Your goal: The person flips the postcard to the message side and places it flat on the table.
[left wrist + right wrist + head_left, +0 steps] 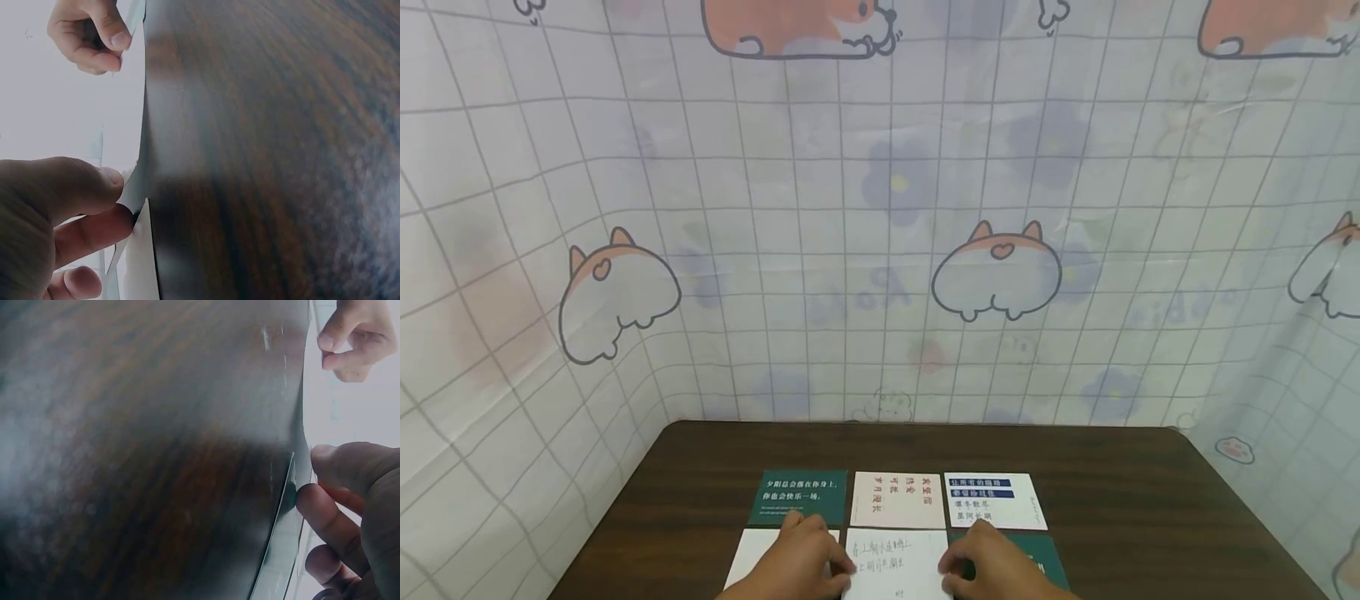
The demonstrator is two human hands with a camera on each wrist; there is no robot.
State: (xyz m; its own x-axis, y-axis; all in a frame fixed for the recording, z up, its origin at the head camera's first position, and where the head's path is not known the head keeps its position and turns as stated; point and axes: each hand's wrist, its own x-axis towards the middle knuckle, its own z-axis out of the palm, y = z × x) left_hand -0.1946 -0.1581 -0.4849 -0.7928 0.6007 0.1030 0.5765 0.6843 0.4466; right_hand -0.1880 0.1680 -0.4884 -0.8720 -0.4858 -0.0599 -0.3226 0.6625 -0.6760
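A white card [897, 571] with handwritten characters lies front and centre in the head view, in the lower row of cards. My left hand [803, 562] pinches its left edge between thumb and finger, while my right hand [1000, 568] pinches the right edge. In the left wrist view, the left thumb [94, 184] is at the card's corner, beside the edge of another white card [139, 259]. The right wrist view shows the right thumb [350, 464] at the other corner, next to a green card's edge [275, 544].
Behind the hands lie a green card [797, 487], a pale card with red characters [898, 500] and a white card with blue bands [996, 502]. A blank white card [752, 554] and a green card [1047, 557] flank the middle one. A patterned curtain [820, 350] surrounds the dark wooden table [647, 517].
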